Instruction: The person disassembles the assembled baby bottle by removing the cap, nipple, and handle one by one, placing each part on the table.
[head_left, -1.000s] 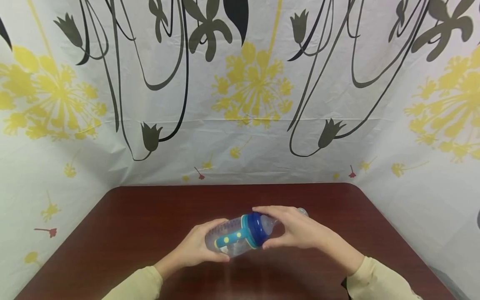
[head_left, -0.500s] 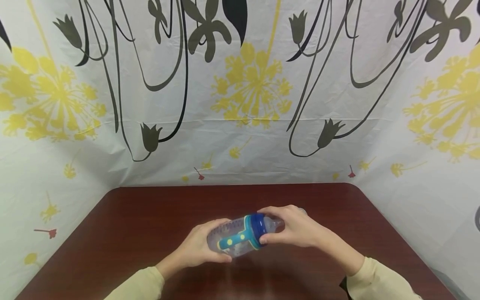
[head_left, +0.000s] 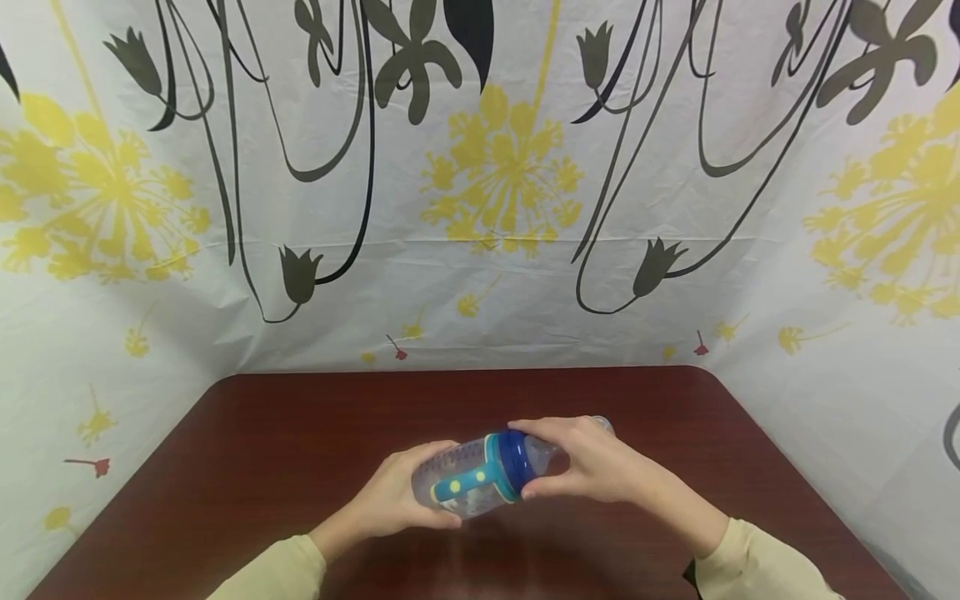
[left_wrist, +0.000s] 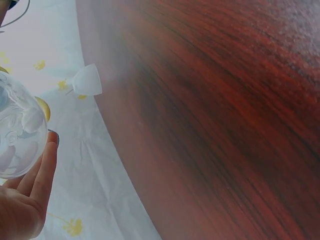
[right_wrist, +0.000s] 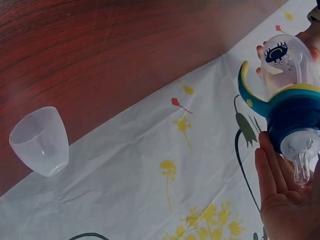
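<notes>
Above the red-brown table (head_left: 322,433): clear baby bottle (head_left: 453,481) held near sideways, its blue collar (head_left: 514,464) and teat (right_wrist: 302,159) toward the right.
Left hand (head_left: 393,493): wrapped around the bottle's base end, thumb on the near side, fingers on the far side.
Right hand (head_left: 600,460): arched around the teat, thumb and fingers gripping the collar from opposite sides.
Pale yellow sleeves (head_left: 273,569): forearms angled inward, hands facing each other.
Beyond the right hand: translucent cap (right_wrist: 41,141) on the table.

bottle (head_left: 468,458) | side marks (head_left: 452,457): too small to read | readable text: none
</notes>
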